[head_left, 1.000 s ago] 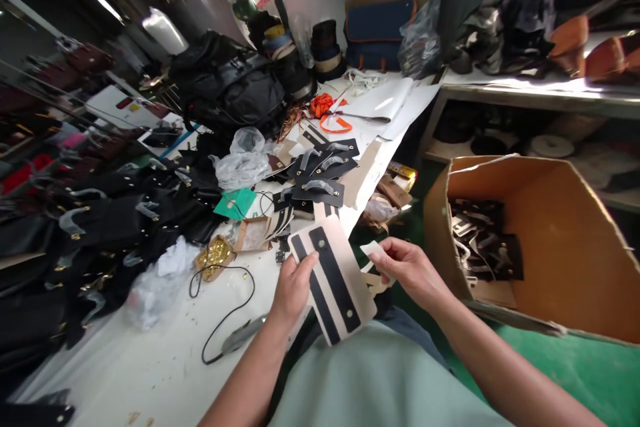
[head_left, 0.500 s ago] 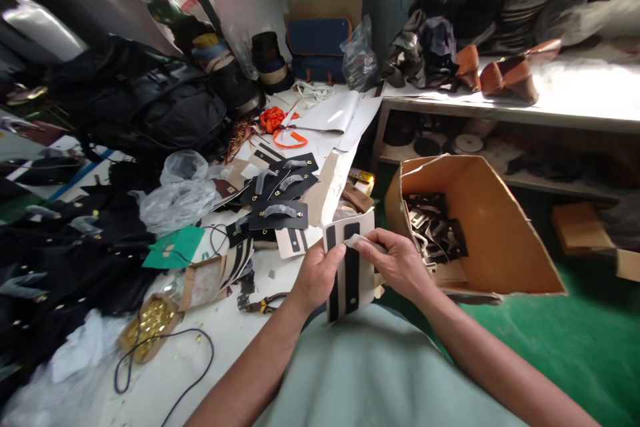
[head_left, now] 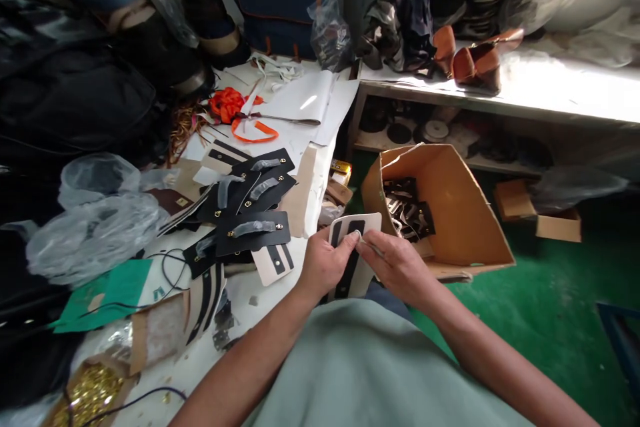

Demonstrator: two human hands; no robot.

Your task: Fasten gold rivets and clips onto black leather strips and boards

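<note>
Close in front of my body I hold a beige panel with black strips (head_left: 349, 275). My left hand (head_left: 326, 259) grips its left side, thumb on the front. On the panel's right side is my right hand (head_left: 395, 259), its thumb and fingers pinched near the upper strip. Something small and pale shows between the two thumbs; I cannot make out what it is. To the left on the table lie several black panels with plastic-wrapped handles (head_left: 255, 229) and gold fittings. A beige panel with dark strips (head_left: 273, 263) pokes out from under them.
Right of my hands stands an open cardboard box (head_left: 460, 213) with handle pieces inside. A small box of gold hardware (head_left: 95, 390), clear plastic bags (head_left: 100, 227) and a green sheet (head_left: 105, 293) occupy the table's left. Orange cord (head_left: 229, 105) and white sheets (head_left: 295, 100) lie farther back.
The view has shifted, and most surroundings now appear farther left. Both hands still hold the panel; the right fingers have closed in nearer the left thumb.
</note>
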